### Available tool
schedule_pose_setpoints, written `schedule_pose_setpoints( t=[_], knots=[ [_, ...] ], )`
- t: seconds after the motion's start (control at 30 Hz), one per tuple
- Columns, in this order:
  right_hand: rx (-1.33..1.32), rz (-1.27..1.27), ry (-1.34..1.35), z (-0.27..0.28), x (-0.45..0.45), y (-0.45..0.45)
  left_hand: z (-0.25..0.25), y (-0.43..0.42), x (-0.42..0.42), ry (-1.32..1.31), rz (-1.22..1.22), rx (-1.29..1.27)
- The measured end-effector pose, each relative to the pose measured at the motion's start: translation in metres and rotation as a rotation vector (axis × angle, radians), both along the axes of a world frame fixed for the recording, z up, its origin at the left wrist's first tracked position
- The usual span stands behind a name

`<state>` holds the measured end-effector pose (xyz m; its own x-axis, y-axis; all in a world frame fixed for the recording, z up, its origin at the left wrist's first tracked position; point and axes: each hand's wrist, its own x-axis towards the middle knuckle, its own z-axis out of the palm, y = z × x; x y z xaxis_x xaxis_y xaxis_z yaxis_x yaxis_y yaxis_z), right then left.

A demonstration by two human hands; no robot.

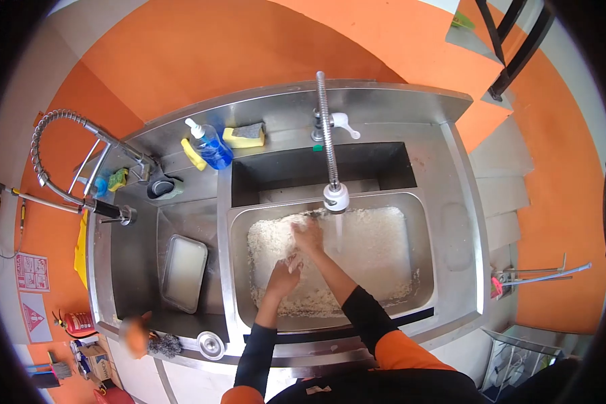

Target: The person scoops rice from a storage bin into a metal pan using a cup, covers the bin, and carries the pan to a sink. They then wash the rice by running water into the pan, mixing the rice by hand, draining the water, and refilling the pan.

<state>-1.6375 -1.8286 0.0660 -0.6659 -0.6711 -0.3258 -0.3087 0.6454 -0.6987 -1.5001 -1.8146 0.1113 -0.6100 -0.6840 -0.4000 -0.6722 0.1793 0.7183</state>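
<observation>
A large metal tub (424, 269) sits over the right sink and holds cloudy water with pale, grain-like material (273, 236) heaped at its left side. My left hand (284, 277) is above the tub's left half, its fingers curled together; what they hold, if anything, is too small to name. Just above and to the right, my right hand (308, 236) is at the pale material, its fingers partly hidden and blurred. Water runs from the white faucet head (336, 198) into the tub, right of my right hand.
In the left sink lies a metal tray (184, 274) under a coiled-hose sprayer (114, 212). Behind the tub stand a blue spray bottle (214, 148) and a yellow-grey sponge (244, 136). A round strainer (211, 345) rests on the front edge.
</observation>
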Motion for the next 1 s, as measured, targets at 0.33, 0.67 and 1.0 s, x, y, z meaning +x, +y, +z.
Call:
schedule_pose_setpoints(
  t=[0.33,0.67,1.0],
  knots=[
    [0.053,0.602,0.309,-0.007,0.092,-0.063,0.079,0.045,0.071,-0.215,0.165,-0.28],
    [-0.337,1.327,0.346,0.002,0.091,0.101,0.072,0.045,0.09,-0.468,0.026,-0.276],
    [0.309,1.119,0.484,-0.035,-0.099,0.127,-0.048,0.071,0.017,-0.185,-0.525,-0.585]
  ],
)
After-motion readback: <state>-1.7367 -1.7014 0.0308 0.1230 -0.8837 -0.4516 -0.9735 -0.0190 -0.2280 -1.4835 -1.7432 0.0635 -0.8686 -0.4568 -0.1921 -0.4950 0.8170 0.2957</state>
